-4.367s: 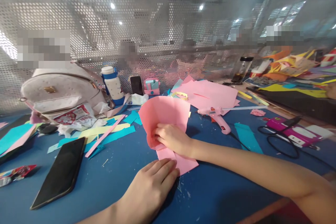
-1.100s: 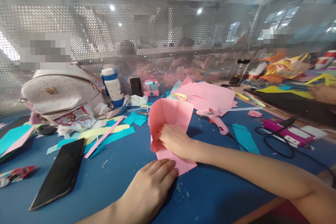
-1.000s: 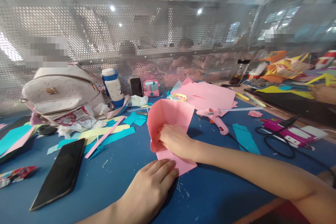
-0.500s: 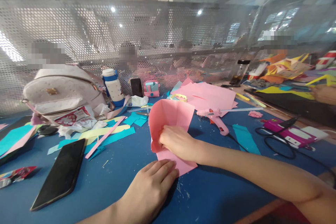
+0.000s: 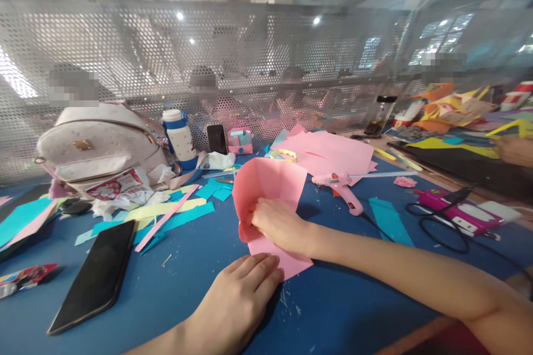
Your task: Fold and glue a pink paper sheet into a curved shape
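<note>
A sheet of pink paper [image 5: 275,180] stands curled up from the table, folded upright at the back, with its near part lying flat. My right hand [image 5: 278,224] reaches in from the right, its fingers curled closed against the inside of the fold. The fingertips are hidden where they press on the paper. My left hand [image 5: 245,291] rests on the table, fingers flat over the paper's near left edge. A pink glue gun [image 5: 343,191] lies right of the paper, its cord trailing away.
A black phone [image 5: 97,274] lies on the left, near colored paper strips [image 5: 175,211]. Behind are a backpack [image 5: 95,147], a bottle [image 5: 180,138] and pink sheets [image 5: 328,150]. A magenta power strip [image 5: 458,211] with cords sits right. A perforated screen [image 5: 241,44] runs along the back.
The upright part of the pink paper has tilted slightly to the left, and my right hand has shifted slightly with it. My left hand stays in place.
</note>
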The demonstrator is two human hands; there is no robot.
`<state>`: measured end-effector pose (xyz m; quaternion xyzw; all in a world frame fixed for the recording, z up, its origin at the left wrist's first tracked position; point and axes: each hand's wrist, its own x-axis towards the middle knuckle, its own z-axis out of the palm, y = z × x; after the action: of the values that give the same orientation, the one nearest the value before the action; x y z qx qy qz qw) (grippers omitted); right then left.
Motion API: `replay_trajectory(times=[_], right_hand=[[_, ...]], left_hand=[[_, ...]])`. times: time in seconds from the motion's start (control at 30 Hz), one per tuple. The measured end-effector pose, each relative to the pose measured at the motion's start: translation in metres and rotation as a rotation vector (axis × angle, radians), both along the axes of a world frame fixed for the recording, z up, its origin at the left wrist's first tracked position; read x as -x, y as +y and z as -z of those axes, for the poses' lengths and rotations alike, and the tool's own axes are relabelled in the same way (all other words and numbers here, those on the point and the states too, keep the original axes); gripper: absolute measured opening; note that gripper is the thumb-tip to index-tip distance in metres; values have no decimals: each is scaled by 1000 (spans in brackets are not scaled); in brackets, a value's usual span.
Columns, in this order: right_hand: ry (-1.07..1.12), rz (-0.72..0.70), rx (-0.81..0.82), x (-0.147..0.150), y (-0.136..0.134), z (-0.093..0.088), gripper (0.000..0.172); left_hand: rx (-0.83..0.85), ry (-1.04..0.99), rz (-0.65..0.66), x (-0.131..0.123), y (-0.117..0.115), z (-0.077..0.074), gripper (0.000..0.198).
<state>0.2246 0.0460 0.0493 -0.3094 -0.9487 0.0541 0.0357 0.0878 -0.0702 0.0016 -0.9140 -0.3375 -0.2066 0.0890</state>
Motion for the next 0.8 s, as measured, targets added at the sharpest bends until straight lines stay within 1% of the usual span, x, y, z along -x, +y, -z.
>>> replay_trajectory(times=[0.17,0.5,0.67,0.8], right_hand=[[-109,8,-35,-2,0,-2,14],[-238,4,-89,-6,-4,-14,14],[-248,14,-81,-8,-6,-21,17],[-191,3,-32,-14,-2,-27,17]], left_hand=[[-16,-16,1,-1,0,0,35],[-9,5,-6,-1,0,0,36],[-7,18,3,0,-1,-1,36],[-20,-1,1,0,0,1,35]])
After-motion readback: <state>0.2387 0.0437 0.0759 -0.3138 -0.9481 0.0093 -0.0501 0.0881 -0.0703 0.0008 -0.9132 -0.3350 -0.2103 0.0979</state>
